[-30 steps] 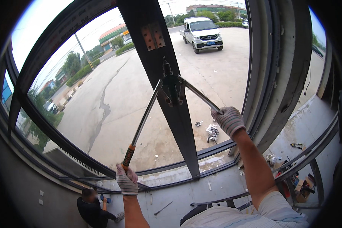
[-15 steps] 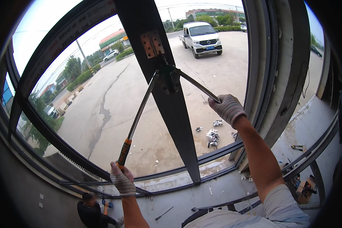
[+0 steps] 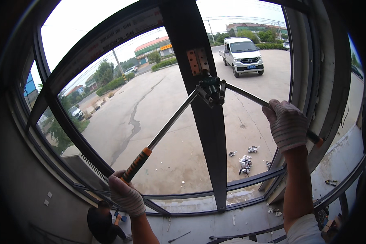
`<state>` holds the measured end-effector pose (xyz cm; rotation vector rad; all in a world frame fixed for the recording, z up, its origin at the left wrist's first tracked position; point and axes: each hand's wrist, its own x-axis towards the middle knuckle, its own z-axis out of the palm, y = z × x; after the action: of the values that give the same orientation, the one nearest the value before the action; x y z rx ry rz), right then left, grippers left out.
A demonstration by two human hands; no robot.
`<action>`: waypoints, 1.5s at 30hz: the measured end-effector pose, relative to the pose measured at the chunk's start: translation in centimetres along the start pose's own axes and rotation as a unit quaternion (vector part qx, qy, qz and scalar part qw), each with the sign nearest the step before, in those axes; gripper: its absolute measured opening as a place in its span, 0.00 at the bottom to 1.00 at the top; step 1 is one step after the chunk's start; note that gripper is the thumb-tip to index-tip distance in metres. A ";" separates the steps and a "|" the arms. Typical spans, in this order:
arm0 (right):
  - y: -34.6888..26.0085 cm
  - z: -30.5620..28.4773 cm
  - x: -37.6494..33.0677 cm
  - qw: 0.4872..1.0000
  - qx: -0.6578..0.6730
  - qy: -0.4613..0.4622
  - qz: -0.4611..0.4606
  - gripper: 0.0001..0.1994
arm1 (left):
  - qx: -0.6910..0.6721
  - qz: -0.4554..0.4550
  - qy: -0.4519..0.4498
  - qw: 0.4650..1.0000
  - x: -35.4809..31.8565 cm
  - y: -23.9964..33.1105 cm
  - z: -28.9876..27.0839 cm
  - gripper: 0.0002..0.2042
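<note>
While the left hand (image 3: 127, 194), in a pale striped knit glove, is curled closed around the lower end of an orange-and-black ribbed grip (image 3: 137, 164), the right hand (image 3: 289, 125), gloved alike, is wrapped around the other arm, its fingers bent over the bare silver tube. Both belong to a long two-armed hand tool (image 3: 210, 86) with shiny metal arms and a dark green head, held up in front of a dark metal upright post (image 3: 212, 158). The arms spread wide in a broad upside-down V, and an orange-tipped dark end pokes out beyond the right wrist. The tool's nose points upward at the lower edge of a copper-and-silver hinge plate (image 3: 197, 61) drilled with round holes; whether the two touch cannot be told. Beyond the dark window frame (image 3: 256, 179), a white pickup truck (image 3: 243, 57) stands on a pale concrete yard (image 3: 171, 154), and crumpled white-and-grey scraps (image 3: 245, 164) lie nearer. At the lower left, a person in dark clothing (image 3: 101, 223) crouches with a blue-and-black power tool (image 3: 120, 216).
</note>
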<state>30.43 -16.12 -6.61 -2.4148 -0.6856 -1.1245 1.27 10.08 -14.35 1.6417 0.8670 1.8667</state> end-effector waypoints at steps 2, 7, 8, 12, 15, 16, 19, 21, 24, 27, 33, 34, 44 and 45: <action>-0.3 -1.0 1.2 0.995 -0.054 0.061 -0.051 0.13 | 0.039 0.104 0.031 0.993 1.7 -0.4 -0.8 0.26; 0.6 -1.8 4.3 0.992 -0.088 0.066 -0.059 0.12 | 0.047 0.123 0.059 0.990 4.4 4.7 0.1 0.29; 0.8 -1.8 4.5 0.993 -0.082 0.062 -0.058 0.12 | 0.050 0.149 0.058 0.986 4.8 5.6 0.1 0.28; 1.1 -1.2 4.5 0.995 -0.058 0.054 -0.060 0.14 | 0.079 0.194 0.058 0.976 6.5 6.5 -1.0 0.28; 2.3 -0.9 4.2 0.990 -0.080 0.101 -0.062 0.20 | 0.115 0.229 0.069 0.964 7.8 6.3 -0.7 0.28; 3.0 -1.0 4.0 0.981 -0.114 0.142 -0.066 0.22 | 0.111 0.213 0.063 0.969 8.3 5.8 -0.6 0.28; 5.9 -2.1 3.3 0.953 -0.164 0.250 -0.049 0.29 | 0.089 0.255 0.072 0.960 8.8 6.5 0.6 0.26; 6.7 -2.2 2.6 0.928 -0.178 0.327 -0.026 0.29 | 0.100 0.254 0.081 0.958 9.4 6.4 0.3 0.26; 7.4 -2.3 2.4 0.889 -0.134 0.438 -0.009 0.27 | 0.112 0.241 0.088 0.960 10.0 6.3 0.1 0.27; 9.9 -1.8 2.7 0.873 0.101 0.474 0.051 0.23 | 0.107 0.230 0.089 0.963 10.3 6.0 0.1 0.28; 12.7 -2.1 3.3 0.657 0.679 0.323 -0.058 0.19 | 0.113 0.248 0.091 0.958 9.7 7.5 -0.3 0.30; 12.5 -2.5 3.1 0.619 0.726 0.283 -0.100 0.19 | 0.108 0.241 0.081 0.961 9.3 8.2 -0.6 0.30; 5.9 -6.5 1.4 0.483 0.820 0.162 -0.262 0.27 | 0.134 0.295 0.091 0.942 5.2 13.8 -1.5 0.28; 5.0 -6.2 0.6 0.487 0.814 0.172 -0.264 0.24 | 0.141 0.311 0.094 0.935 5.0 13.8 -1.4 0.28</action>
<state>29.92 -23.28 -3.07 -0.2817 -1.4071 -0.4309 -0.29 4.29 -0.94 2.1197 0.7705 2.4463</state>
